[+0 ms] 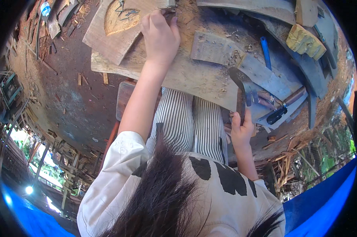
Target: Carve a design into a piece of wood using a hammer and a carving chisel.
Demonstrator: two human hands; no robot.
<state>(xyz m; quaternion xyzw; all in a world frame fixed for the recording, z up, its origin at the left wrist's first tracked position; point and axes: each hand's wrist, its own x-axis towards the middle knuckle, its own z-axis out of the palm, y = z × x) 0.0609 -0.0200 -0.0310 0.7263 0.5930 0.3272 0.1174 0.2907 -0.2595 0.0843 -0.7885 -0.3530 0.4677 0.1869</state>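
My left hand [160,37] is over the wooden bench, beside a flat board [119,51] with a carved hollow. Its fingers are bent and pinched together against the end of a piece of wood; whatever lies between the tips is hidden. Several thin nails [128,14] rest in the hollow. On the other side, my right hand [243,132] grips the handle of a hammer [241,81] at the right end of the bench. The hammer's curved dark metal head points away from me, above the bench edge.
A flat wood offcut [214,48] lies on the bench [186,81]. To the right are a blue-handled tool [265,53], a wooden-handled tool [295,96], a yellowish block [305,42] and curved planks [249,6]. Wood scraps litter the dirt floor [79,106].
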